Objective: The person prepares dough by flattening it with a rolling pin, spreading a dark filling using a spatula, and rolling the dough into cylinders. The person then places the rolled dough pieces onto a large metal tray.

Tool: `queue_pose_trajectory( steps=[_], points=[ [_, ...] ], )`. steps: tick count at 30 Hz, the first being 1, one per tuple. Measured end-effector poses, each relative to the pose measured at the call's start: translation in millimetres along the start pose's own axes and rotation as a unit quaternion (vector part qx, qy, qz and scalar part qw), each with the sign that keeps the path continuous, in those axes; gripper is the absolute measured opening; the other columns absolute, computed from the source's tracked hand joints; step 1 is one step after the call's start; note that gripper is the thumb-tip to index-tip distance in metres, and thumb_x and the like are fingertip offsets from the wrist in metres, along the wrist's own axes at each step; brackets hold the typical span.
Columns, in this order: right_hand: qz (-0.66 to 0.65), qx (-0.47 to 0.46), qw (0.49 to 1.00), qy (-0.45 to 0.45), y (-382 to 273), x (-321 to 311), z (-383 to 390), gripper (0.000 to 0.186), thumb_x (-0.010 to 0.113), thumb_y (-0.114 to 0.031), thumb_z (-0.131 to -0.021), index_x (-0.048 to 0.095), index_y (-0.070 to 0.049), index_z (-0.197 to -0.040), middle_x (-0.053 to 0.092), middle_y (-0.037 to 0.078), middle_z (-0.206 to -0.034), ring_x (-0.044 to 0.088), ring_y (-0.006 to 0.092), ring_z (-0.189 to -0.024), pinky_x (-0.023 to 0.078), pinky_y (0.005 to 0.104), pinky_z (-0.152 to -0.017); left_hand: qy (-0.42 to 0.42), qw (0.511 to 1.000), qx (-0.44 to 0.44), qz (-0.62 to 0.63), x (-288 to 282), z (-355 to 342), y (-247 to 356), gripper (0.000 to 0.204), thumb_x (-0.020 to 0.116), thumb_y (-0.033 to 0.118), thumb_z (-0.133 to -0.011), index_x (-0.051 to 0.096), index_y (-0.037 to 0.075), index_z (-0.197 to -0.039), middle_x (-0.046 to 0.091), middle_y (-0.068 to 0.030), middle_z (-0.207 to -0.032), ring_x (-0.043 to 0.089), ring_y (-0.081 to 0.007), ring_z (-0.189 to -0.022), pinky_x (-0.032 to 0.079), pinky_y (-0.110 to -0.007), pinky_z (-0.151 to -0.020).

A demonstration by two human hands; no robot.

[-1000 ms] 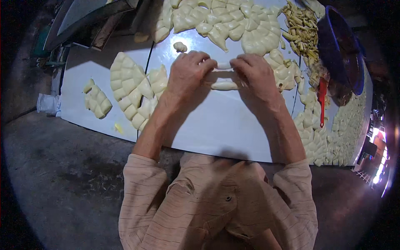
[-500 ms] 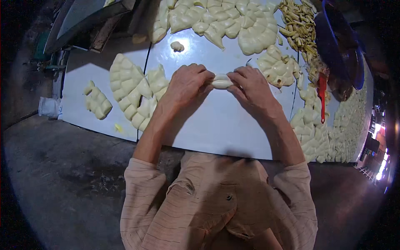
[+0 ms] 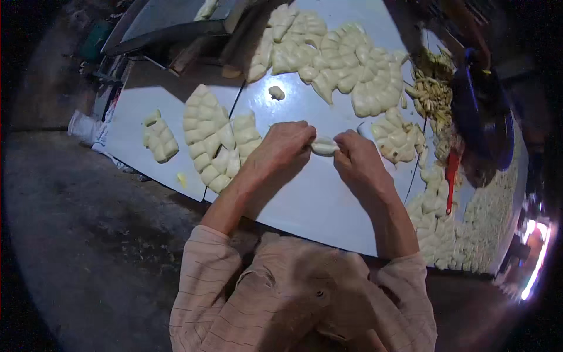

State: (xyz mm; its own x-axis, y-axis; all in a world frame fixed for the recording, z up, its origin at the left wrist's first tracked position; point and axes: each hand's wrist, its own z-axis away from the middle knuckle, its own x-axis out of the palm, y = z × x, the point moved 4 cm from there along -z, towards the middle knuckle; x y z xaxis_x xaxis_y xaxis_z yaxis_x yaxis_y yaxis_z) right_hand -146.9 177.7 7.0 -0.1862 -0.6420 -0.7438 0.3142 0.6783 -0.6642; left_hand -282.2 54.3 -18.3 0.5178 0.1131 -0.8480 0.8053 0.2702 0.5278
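Note:
Between my hands, over the white tabletop (image 3: 305, 199), is a short piece of pale dough (image 3: 324, 146) with a lengthwise crease. My left hand (image 3: 288, 142) is closed on its left end and my right hand (image 3: 356, 150) on its right end. Both thumbs are partly hidden. Just right of my right hand lies a patch of pale dough pieces (image 3: 399, 138) with a few brownish spots. Left of my left forearm, a fan of dough pieces (image 3: 205, 132) sits beside a smaller row (image 3: 245, 134). A small dough lump (image 3: 276, 92) rests alone beyond my hands.
A large sheet of joined dough pieces (image 3: 334, 56) spreads across the far side. At right are yellowish strips (image 3: 431, 91), a dark blue basin (image 3: 484, 117), a red-handled tool (image 3: 451, 182) and many small pale pieces (image 3: 481, 217). A metal-edged box (image 3: 176, 29) stands far left.
The view has turned, so the table appears tilted and lower. My fingers have closed further over the ends of the dough piece, which stays between both hands.

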Motion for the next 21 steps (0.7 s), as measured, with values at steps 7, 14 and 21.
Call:
queue_pose_trajectory(
  steps=[7,14,21],
  points=[
    [-0.048,-0.017,0.999,-0.006,7,-16,-20,0.028,0.066,-0.014,-0.083,0.068,0.0,-0.107,0.067,0.013,-0.085,0.067,0.0234,-0.076,0.056,0.0356,-0.07,0.078,0.996,-0.014,0.04,-30,19,-1,0.026,0.07,0.023,-0.085,0.067,0.004,-0.102,0.065,-0.0157,-0.109,0.069,-0.0346,-0.088,0.055,-0.045,-0.078],
    [-0.05,-0.124,0.991,0.018,-86,-51,-125,0.033,0.07,-0.01,-0.086,0.066,-0.002,-0.118,0.071,0.016,-0.099,0.069,0.022,-0.081,0.055,0.0351,-0.074,0.237,0.97,-0.03,0.041,-152,33,-42,0.033,0.072,0.021,-0.089,0.066,0.008,-0.119,0.072,-0.0156,-0.097,0.071,-0.0324,-0.085,0.056,-0.042,-0.076],
    [-0.009,-0.263,0.964,0.032,-209,-43,-313,0.03,0.063,-0.006,-0.087,0.064,0.002,-0.117,0.07,0.007,-0.1,0.06,0.0121,-0.081,0.051,0.0283,-0.074,0.331,0.925,-0.165,-0.093,-294,22,-127,0.04,0.072,0.03,-0.088,0.069,0.008,-0.121,0.075,-0.0162,-0.093,0.073,-0.0335,-0.087,0.058,-0.043,-0.078]
  ],
)
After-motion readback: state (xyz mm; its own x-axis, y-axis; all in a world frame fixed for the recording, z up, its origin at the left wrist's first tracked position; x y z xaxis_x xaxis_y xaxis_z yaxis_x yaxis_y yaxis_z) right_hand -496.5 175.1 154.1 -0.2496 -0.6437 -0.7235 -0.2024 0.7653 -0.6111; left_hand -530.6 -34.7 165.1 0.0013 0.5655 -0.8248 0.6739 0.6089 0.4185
